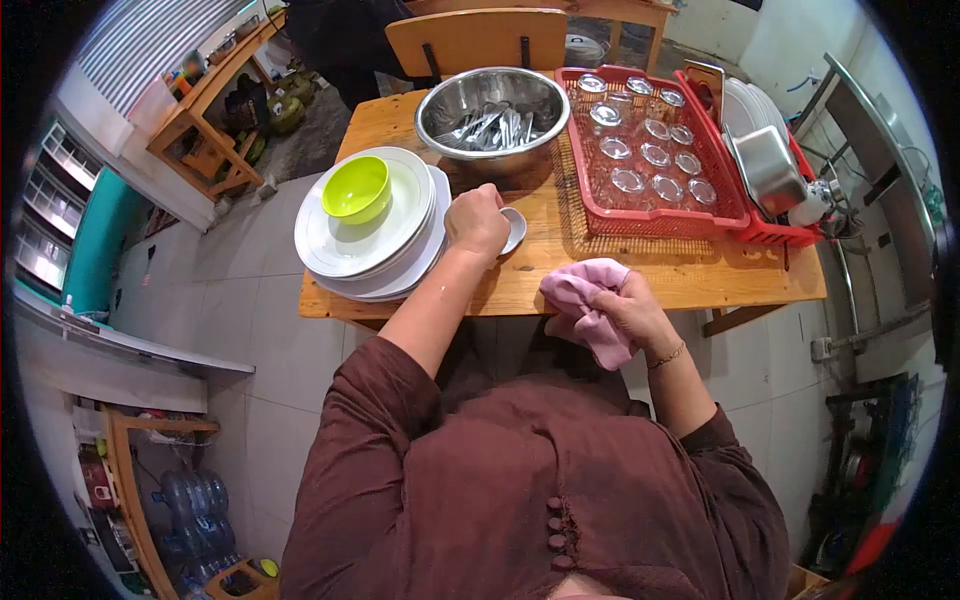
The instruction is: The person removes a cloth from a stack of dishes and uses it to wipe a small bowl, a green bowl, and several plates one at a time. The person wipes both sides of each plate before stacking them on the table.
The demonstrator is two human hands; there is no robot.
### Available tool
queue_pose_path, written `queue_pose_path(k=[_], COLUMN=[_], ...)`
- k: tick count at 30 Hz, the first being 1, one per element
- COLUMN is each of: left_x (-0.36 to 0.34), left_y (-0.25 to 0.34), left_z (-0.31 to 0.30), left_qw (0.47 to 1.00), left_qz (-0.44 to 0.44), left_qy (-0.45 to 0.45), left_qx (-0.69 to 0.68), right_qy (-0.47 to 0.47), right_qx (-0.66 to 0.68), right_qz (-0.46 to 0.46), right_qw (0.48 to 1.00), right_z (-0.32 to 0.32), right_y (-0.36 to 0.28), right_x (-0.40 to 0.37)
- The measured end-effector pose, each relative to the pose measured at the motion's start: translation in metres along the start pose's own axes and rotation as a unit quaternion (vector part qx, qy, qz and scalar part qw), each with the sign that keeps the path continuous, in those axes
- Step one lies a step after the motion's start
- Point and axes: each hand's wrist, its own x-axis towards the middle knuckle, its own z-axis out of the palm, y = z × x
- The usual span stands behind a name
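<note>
On the wooden worktop, near its front edge, the person's left hand is curled into a fist at a metal spoon, seemingly gripping its handle, which is hidden. Only the bowl of the spoon shows, out past the right side of the fist; with the rest covered, its long axis cannot be told for certain. The right hand grips a bunched pink cloth, whose folds hang at the front edge.

Just left of the fist is a stack of white plates, with a lime-green bowl set upright on the top one. Beyond the hands, a steel mixing bowl holds a heap of cutlery, pieces pointing various ways. To the right, a red plastic crate carries rows of upturned drinking glasses and rests on a woven mat. Next to it, a metal container leans in a second red rack. Any lettering on the plastic bottles at lower left is too small to read.
</note>
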Motion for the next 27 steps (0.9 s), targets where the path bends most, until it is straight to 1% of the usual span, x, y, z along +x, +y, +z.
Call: queue_pose_path(k=[3,6,9,12,15,16,18,20,21,22,23,24,25,27], left_x=[0.004,0.006,0.006,0.004,-0.007,-0.013,-0.023,-0.023,-0.019,-0.01,-0.002,0.006,0.011,0.026], left_y=[-0.007,-0.019,-0.023,-0.02,-0.008,-0.003,0.008,0.01,0.002,-0.017,-0.034,-0.055,-0.066,-0.105], left_z=[0.011,0.026,0.031,0.032,0.019,0.004,-0.031,-0.078,-0.102,-0.122,-0.145,-0.162,-0.18,-0.188], left_qw=[1.0,0.997,0.992,0.99,0.991,0.99,0.967,0.957,0.956,0.959,0.955,0.955,0.965,0.962], left_qz=[-0.007,0.057,0.099,0.085,0.095,0.136,0.216,0.189,0.162,0.123,0.11,0.052,-0.062,-0.173], left_qy=[0.0,0.051,0.069,0.031,0.009,0.037,0.096,0.148,0.195,0.23,0.274,0.285,0.216,0.089], left_qx=[-0.008,0.004,0.04,0.105,0.093,0.027,-0.1,-0.164,-0.145,-0.114,-0.025,0.068,0.133,0.189], right_qy=[-0.005,-0.003,-0.002,-0.001,-0.008,-0.006,-0.008,-0.015,-0.012,-0.009,-0.006,-0.009,-0.021,-0.044], right_qx=[-0.011,0.013,0.023,0.006,0.002,-0.009,-0.02,-0.021,-0.017,-0.014,-0.009,-0.002,-0.005,-0.01], right_qz=[0.009,0.016,0.019,0.027,0.038,0.033,0.027,0.028,0.028,0.029,0.029,0.028,0.025,0.017], right_qw=[1.0,1.0,1.0,1.0,0.999,0.999,0.999,0.999,0.999,0.999,1.0,1.0,0.999,0.999], right_z=[-0.002,0.002,0.004,0.006,0.009,0.009,0.01,0.01,0.011,0.011,0.012,0.014,0.015,0.018], right_y=[0.007,0.006,0.006,0.003,0.0,0.0,-0.004,-0.011,-0.012,-0.014,-0.016,-0.018,-0.017,-0.015], right_x=[0.004,0.004,0.004,0.002,0.001,0.002,0.002,-0.001,-0.001,-0.002,-0.003,-0.003,-0.001,0.003])
